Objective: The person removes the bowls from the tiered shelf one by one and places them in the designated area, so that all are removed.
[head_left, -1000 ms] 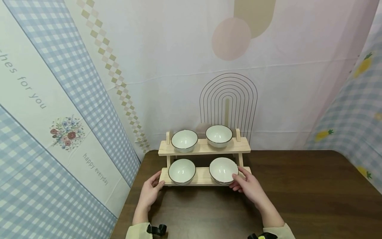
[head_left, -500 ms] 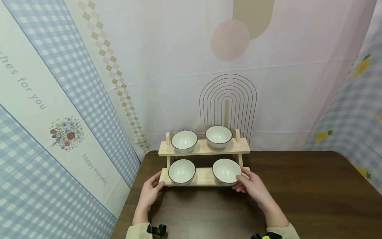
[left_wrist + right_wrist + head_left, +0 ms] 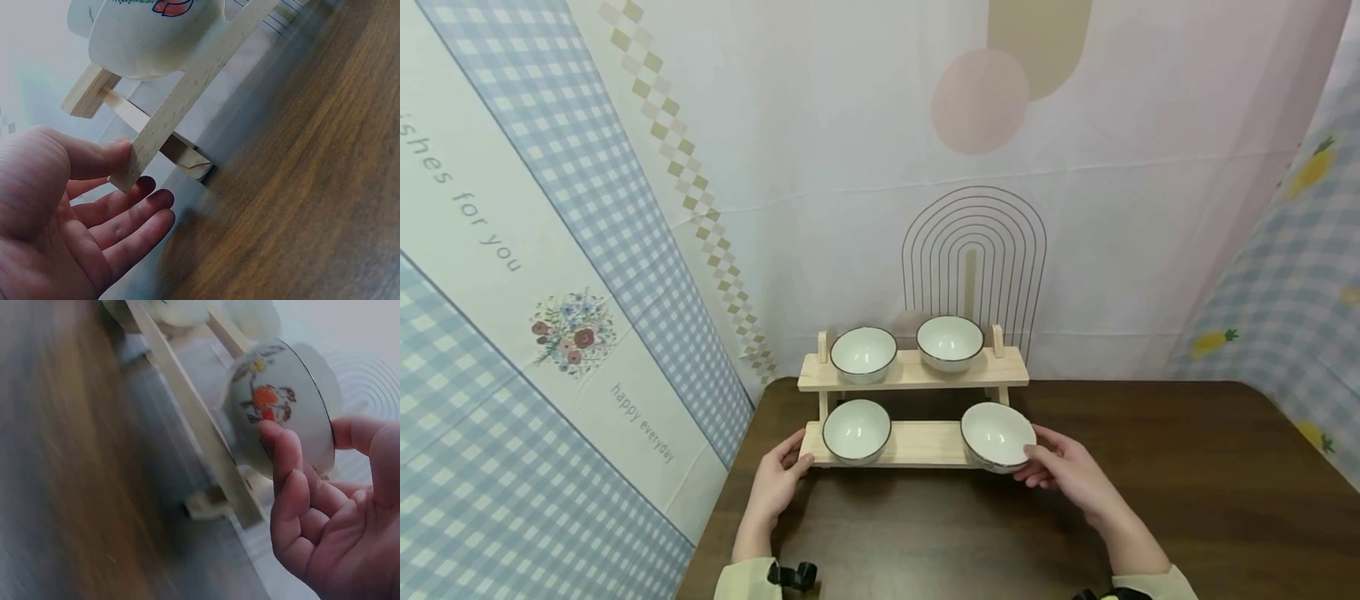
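A two-tier wooden rack point(image 3: 917, 446) stands at the back of the table. My right hand point(image 3: 1067, 471) pinches the right side of a white, dark-rimmed bowl point(image 3: 997, 435) at the right end of the lower shelf. In the right wrist view that bowl point(image 3: 275, 403) shows a painted orange and red design, with the thumb at its rim and fingers under its side. My left hand point(image 3: 778, 479) grips the left end of the lower shelf. In the left wrist view the thumb lies on top of the shelf board point(image 3: 159, 122) with the fingers beneath.
A second bowl point(image 3: 857, 431) sits on the lower shelf at left. Two more bowls, an upper left bowl point(image 3: 863, 354) and an upper right bowl point(image 3: 950, 342), rest on the top shelf. A patterned cloth point(image 3: 820, 167) hangs behind the dark wooden table point(image 3: 1150, 467).
My right hand has moved the lower right bowl rightward along the shelf, to its right end. The left hand and the other bowls have stayed in place.
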`<state>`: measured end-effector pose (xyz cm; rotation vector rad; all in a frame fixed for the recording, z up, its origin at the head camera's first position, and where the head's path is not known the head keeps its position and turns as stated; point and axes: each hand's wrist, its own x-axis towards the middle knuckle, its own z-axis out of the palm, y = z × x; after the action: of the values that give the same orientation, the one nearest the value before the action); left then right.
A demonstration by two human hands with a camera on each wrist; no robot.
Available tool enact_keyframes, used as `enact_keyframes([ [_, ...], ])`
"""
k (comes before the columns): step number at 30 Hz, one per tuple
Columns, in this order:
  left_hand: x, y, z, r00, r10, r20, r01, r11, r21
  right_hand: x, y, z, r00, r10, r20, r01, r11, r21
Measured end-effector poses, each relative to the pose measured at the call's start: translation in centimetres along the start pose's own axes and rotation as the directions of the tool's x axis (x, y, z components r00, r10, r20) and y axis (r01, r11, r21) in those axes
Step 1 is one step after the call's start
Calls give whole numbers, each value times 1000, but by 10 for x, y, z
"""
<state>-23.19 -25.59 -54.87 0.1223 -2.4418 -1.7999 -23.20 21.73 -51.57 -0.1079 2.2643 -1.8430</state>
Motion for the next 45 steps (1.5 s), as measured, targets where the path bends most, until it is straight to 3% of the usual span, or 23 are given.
enact_keyframes([
  [7, 1, -6, -7, 1000, 9, 13, -9, 1000, -5, -13, 3, -25, 1000, 5, 24, -5, 1000, -10],
  [16, -2, -2, -6, 1000, 7, 8, -7, 1000, 23, -31, 11, -52, 999, 26, -32, -27, 999, -36],
  [27, -3, -5, -11, 999, 26, 29, -25, 999, -25, -39, 20, -74, 997, 30, -76, -31, 999, -16],
  [45, 0, -4, -1, 1000, 18, -5, -18, 1000, -22, -15, 39, -95, 987, 109, -114, -106, 994, 33],
])
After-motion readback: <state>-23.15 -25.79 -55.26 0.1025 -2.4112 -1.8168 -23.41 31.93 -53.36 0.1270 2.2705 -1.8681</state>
